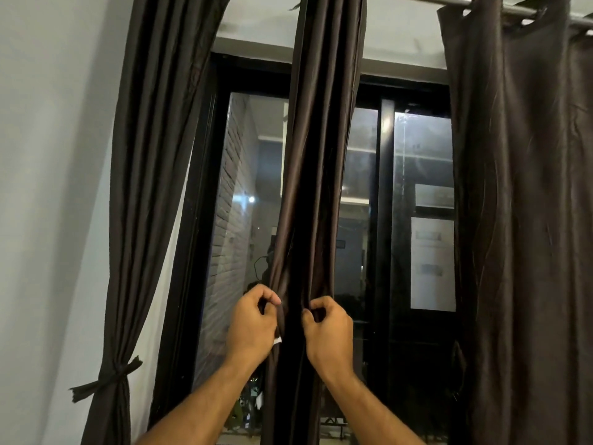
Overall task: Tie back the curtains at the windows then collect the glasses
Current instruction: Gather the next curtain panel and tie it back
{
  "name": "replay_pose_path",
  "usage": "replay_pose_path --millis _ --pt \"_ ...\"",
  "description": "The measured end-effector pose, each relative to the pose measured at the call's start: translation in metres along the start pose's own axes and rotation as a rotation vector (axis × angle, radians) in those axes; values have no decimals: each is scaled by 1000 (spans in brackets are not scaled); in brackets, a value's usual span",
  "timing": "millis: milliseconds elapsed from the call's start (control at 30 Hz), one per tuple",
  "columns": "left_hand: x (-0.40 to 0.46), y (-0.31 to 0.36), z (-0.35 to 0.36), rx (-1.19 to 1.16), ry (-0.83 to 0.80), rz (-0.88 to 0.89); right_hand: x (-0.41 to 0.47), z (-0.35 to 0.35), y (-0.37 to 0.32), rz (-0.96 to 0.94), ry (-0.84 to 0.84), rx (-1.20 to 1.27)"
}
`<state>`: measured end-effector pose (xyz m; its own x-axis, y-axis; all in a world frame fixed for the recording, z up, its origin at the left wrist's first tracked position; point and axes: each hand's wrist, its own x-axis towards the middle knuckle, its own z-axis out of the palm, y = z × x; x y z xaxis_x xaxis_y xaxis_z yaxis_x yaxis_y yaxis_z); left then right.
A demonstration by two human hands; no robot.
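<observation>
Three dark brown curtains hang before a black-framed window (385, 194). The left curtain (144, 187) is gathered low down by a knotted dark tie (109, 377). The middle curtain (317, 155) hangs bunched into a narrow column. My left hand (252, 322) pinches a dark strip at the column's left side, with a small white tag showing under the palm. My right hand (327, 329) pinches the fabric at the column's right side, at the same height. The right curtain (526, 220) hangs loose and wide. No glasses are in view.
A metal curtain rod (513, 8) runs across the top right. A pale wall (48, 187) stands to the left of the window. The window panes reflect a lit room, and outside it is dark.
</observation>
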<state>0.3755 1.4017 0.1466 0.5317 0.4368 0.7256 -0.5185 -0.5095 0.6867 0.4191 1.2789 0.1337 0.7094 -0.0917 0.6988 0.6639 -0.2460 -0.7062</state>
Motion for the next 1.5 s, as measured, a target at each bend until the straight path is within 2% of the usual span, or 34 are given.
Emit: replay_pose_path --millis 167,267,367,500,567,633,700,800,900,1000,1167,1267,1367,1433,1500 --pt "1 2 -4 -19 -2 -70 -9 -6 2 -17 57 30" --pt "-5 14 2 -106 -62 -2 -16 -4 -5 -105 -55 2" --pt "-6 20 9 -113 -96 -11 -21 -4 -12 -135 -155 45" --pt "-7 19 0 -69 -16 -23 -26 -18 -7 -67 -40 65" --pt "-10 20 -4 -90 6 -32 -27 -24 0 -28 41 -6" --pt "-14 22 -4 -102 1 -21 -25 -24 7 -19 47 -95" --pt "-17 24 0 -82 -20 6 -27 -22 5 -48 -19 -123" --pt "-19 24 9 -72 -54 17 -35 -13 -10 -97 -201 25" --pt "-20 27 11 -175 -63 -22 -35 -11 -16 -89 -259 62" --pt "-17 28 5 -349 -105 -120 -35 -14 -10 -141 -250 -34" --pt "-12 14 -1 -343 -125 -188 -33 -15 -10 -182 -164 -42" --pt "-10 7 -8 -426 -138 -242 -29 -16 -8 -148 -109 -10" --pt "-8 1 -13 -493 -253 -309 -27 -16 -7 -103 -76 46" --pt "-8 0 -16 -500 -326 -353 -24 -16 -7 -83 -49 47" --pt "-8 0 -18 -481 -322 -372 -23 -16 -8 -61 -49 68"
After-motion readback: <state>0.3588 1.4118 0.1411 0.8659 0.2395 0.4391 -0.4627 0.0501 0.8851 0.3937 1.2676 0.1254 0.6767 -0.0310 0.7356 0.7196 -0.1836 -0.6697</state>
